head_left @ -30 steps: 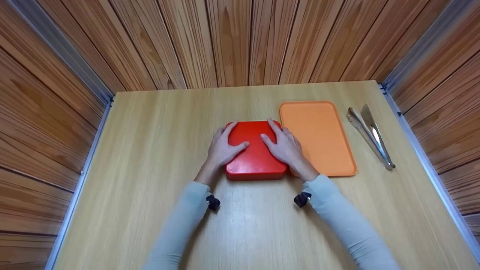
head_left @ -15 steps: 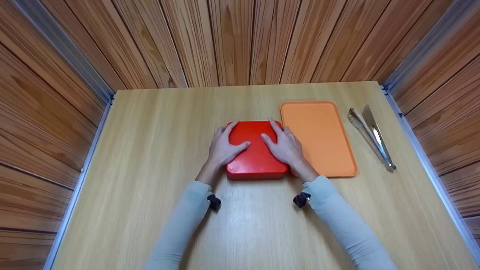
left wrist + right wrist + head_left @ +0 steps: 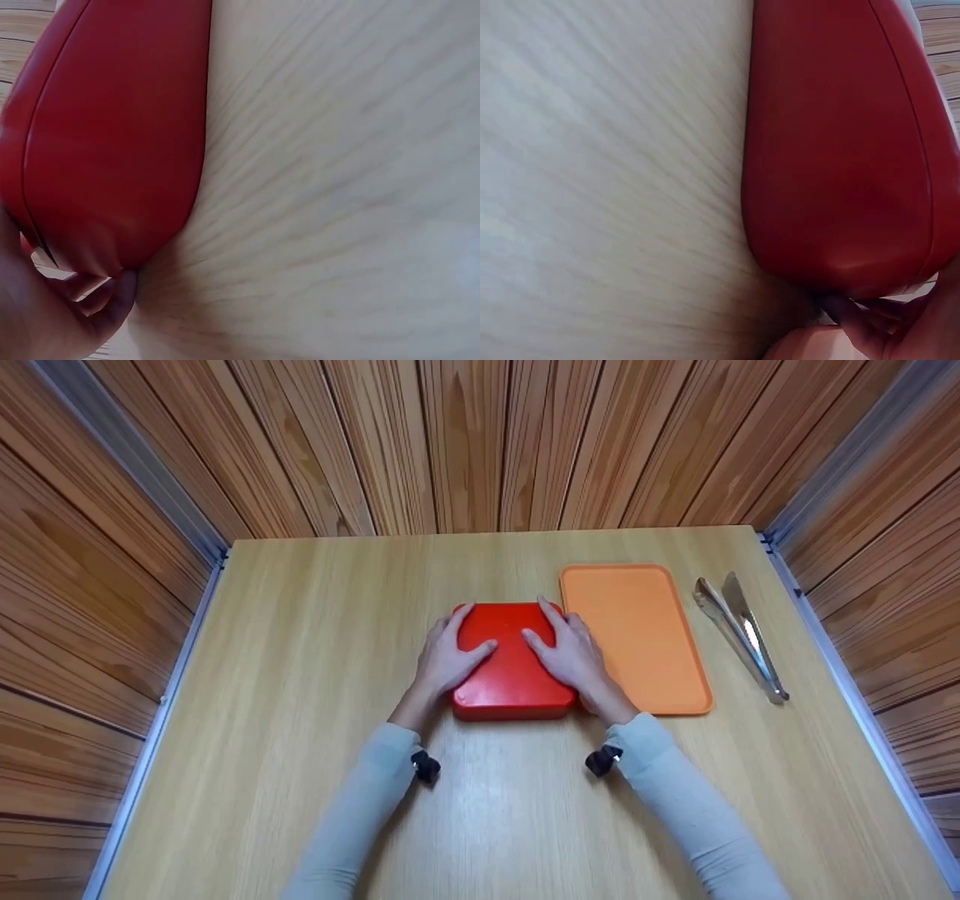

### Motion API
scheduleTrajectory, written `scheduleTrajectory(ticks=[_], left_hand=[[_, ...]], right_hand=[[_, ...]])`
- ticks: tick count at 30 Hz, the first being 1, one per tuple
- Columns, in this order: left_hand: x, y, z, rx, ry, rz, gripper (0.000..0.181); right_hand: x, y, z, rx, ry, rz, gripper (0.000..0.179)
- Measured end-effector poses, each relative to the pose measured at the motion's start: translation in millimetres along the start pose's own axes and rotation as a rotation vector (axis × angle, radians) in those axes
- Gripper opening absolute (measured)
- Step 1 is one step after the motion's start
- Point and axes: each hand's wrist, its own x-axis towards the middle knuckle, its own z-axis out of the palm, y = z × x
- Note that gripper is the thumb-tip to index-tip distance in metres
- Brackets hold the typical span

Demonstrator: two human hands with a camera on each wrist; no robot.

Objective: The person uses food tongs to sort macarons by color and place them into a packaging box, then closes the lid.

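A red box with rounded corners lies on the table between my hands. A thin seam below its top edge shows in both wrist views. My left hand grips its left side, thumb laid across the top and fingers curled down the side. On the opposite side my right hand holds it in the same way. In the left wrist view, fingertips reach the box's lower edge. The right wrist view has fingers at the bottom corner too. What is inside the box is hidden.
An orange tray lies just right of the box, partly behind my right hand. Farther right are metal tongs and, beside them, a flat-bladed metal utensil. Wood-panelled walls enclose the table at the back and sides.
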Motion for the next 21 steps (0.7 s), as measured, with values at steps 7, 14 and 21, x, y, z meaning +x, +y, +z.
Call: scheduleTrajectory(ticks=[7,14,21], left_hand=[[-3.3,0.8,-16.7,0.005,-0.016,0.036,0.079],[-4.2,10.0,-48.5,0.005,0.066,0.075,0.068],[-10.6,24.9,-91.3,0.046,0.130,0.178,0.062]], right_hand=[[4.0,4.7,-18.4,0.015,0.025,-0.088,0.068],[7.1,1.1,-54.7,0.037,0.048,-0.185,0.057],[4.3,-1.7,-97.7,-0.034,0.076,-0.239,0.055]])
